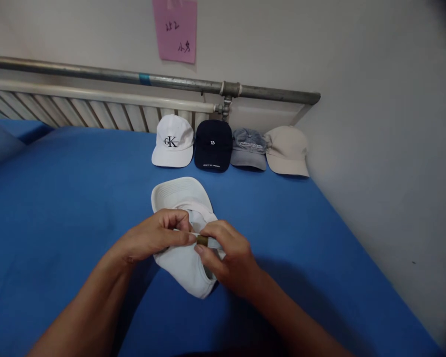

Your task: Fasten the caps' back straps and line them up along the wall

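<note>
A pale baseball cap [188, 270] lies on the blue bed sheet with its brim pointing away from me and its inside partly showing. My left hand [165, 230] pinches the cap's back strap between thumb and fingers. From the other side, my right hand [226, 250] grips the strap beside a brass-coloured buckle [202, 240], thumb below and index finger above. Both hands are closed, their fingertips close together at the buckle. Part of the strap is hidden beneath the fingers.
Behind stand a white cap [173, 141], a dark navy cap [213, 145], a grey-blue cap [249, 148] and a beige cap [288, 150] in a row. A radiator [107, 113] and a metal pipe [111, 75] run along the wall, under a pink note [176, 32]. A wall rises on the right.
</note>
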Motion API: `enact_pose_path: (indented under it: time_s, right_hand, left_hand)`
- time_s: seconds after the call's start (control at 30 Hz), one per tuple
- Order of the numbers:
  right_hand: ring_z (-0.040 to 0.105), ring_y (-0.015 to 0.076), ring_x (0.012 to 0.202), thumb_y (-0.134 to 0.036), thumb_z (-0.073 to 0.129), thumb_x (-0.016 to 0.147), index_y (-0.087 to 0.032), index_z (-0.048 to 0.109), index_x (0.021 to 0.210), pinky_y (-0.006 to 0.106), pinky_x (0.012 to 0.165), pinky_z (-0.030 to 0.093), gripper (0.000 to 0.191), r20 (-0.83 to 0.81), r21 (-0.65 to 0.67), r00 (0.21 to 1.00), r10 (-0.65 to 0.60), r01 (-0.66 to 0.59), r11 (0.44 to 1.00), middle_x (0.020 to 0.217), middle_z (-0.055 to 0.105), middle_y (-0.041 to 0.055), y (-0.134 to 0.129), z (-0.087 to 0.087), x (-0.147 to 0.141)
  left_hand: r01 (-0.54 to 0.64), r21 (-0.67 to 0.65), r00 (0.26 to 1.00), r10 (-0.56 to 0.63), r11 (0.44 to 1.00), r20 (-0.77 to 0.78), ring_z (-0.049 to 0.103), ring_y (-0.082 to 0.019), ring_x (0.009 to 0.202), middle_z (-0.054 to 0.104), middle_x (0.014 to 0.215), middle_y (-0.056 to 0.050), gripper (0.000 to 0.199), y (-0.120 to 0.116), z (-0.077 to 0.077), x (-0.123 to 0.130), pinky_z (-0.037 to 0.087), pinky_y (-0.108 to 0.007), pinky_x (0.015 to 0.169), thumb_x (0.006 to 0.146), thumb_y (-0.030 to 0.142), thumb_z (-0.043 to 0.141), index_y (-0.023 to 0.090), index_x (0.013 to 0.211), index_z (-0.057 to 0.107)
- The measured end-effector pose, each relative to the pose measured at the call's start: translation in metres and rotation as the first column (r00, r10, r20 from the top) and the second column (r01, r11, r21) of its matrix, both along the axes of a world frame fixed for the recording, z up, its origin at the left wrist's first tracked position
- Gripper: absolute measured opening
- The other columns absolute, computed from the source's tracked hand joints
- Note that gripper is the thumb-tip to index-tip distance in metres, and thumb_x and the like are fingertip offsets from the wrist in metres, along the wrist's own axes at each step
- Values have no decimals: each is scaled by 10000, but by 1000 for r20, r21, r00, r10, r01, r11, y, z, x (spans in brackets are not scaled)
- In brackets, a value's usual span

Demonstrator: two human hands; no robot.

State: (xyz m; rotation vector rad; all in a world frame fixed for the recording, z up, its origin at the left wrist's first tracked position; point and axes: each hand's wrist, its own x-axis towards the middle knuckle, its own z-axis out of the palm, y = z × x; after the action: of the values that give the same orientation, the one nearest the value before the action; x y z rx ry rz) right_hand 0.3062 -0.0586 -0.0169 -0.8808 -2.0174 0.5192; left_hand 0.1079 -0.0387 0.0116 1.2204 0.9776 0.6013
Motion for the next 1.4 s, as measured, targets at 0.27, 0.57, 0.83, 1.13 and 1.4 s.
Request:
enact_pose_path:
  time_s: [0.27,0.57,0.83,1.13,1.4]
  right_hand:
    - [538,215,799,-180,554,811,-170,680,891,375,742,392,150,310,146,923,-227,190,971,862,640,80,-6,18,4]
    - [570,231,850,-78,443,802,-115,646,975,376,797,467,269,314,11,947,-68,68,998,884,656,118,-3,12,5]
    - [615,198,915,-115,503,784,-180,653,1025,351,842,483,291,-7,-227,999,35,-36,973,985,692,76,4,14,15]
    - [620,151,844,-270,585,861,-221,676,1046,276,776,479,211,-89,-602,983,163,-184,777,954,704,13,11,20,26]
    - [580,136,778,-301,565,879,-201,666,1029,251,704,446,207,-119,-617,976,185,-218,756,872,668,8,8,20,22]
  left_hand:
    - [4,322,949,98,947,-301,400,-95,575,470,623,39,259,-12,7,22,309,-220,513,814,349,599,168,673,478]
    - [56,397,908,119,916,-401,420,-105,576,490,612,32,235,-12,6,28,318,-230,523,825,335,559,170,668,499]
    - [0,335,951,103,942,-291,409,-98,581,477,636,32,254,-12,1,20,320,-223,519,810,348,601,171,675,479]
    - [13,116,995,-2,993,-95,379,-72,559,464,644,49,292,-6,3,8,312,-206,509,792,332,669,162,677,460]
    - [92,92,994,-86,991,-65,451,-95,635,545,728,11,276,-3,2,2,357,-231,578,778,322,689,153,668,501]
